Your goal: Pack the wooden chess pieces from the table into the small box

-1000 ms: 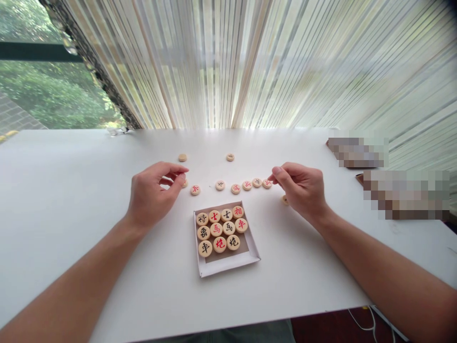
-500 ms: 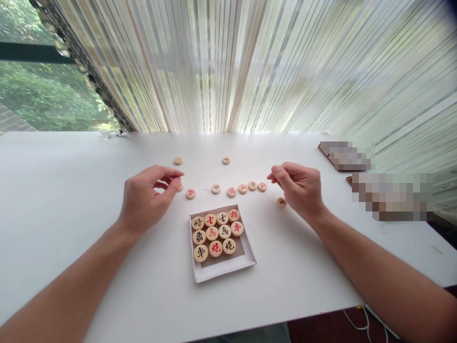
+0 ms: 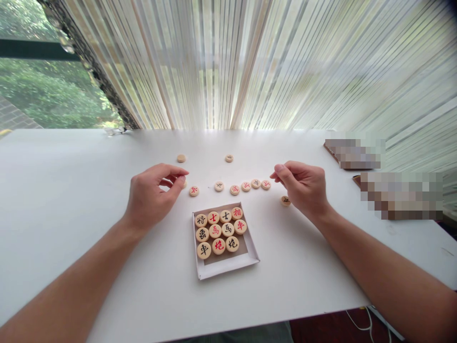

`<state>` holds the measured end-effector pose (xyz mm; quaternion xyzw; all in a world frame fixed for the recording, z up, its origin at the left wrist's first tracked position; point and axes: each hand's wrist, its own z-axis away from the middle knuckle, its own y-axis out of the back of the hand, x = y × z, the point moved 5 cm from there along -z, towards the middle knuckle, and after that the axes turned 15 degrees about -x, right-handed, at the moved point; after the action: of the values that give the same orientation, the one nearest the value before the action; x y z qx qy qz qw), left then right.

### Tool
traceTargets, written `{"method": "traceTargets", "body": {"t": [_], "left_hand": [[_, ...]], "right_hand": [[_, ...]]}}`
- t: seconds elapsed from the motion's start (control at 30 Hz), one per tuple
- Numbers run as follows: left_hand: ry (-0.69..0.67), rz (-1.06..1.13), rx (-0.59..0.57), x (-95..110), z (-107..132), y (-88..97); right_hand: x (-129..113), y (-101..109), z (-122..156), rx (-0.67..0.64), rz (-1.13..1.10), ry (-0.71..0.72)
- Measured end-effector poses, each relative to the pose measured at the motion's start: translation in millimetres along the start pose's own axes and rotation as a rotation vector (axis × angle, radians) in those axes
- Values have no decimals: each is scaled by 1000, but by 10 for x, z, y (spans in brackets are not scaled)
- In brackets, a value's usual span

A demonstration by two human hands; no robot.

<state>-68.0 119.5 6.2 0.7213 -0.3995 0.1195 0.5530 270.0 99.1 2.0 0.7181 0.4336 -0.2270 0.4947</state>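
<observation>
- Pale striped curtain (image 3: 214,62), sheer fabric, hangs behind the far table edge.
- White flat-topped table (image 3: 157,286); all items below rest on it or are over it.
- Two brown-edged objects (image 3: 400,195), pixelated, lie at the right; contents cannot be read.
- Shallow square white-walled cardboard tray (image 3: 228,270), nearest the body, between the forearms. Holds eleven round pale wooden discs with red or black characters, face up, in rows of four, four and three; brown floor shows at the near right.
- Left hand (image 3: 150,193): well apart from the right, thumb and forefinger curved toward each other with a small gap. A pale disc (image 3: 184,185) lies partly hidden behind the thumb; contact cannot be told.
- Right hand (image 3: 303,186): fingers curled, thumb laid over them. Whether anything is inside cannot be told. Red-marked disc (image 3: 266,184) lies just beside its fingertips; black-marked disc (image 3: 285,201) lies close by the hand, partly covered.
- Remaining loose discs: red-marked one (image 3: 193,191) near the left hand, four more between the hands, two farther back, one of these plain-faced (image 3: 181,158).
- Handling judgement: low, smooth rims favour a thumb-and-forefinger pinch at opposite edges, wrist kept high. On the right, closely spaced neighbours could be nudged; a straight lift seems safer than a slide.
</observation>
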Motion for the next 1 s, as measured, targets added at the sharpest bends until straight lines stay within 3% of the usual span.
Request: {"method": "traceTargets", "body": {"t": [0.33,0.8,1.0], "left_hand": [[8,-5,-5,-5,-1,-4],[-63,-28,-38,105,33,-57],[-92,-32,-69,167,54,-97]], "right_hand": [[-12,-24,-3,-29,26,3],[-86,-280,27,-312,288,262],[-85,-397,41,-427,467,298]]}}
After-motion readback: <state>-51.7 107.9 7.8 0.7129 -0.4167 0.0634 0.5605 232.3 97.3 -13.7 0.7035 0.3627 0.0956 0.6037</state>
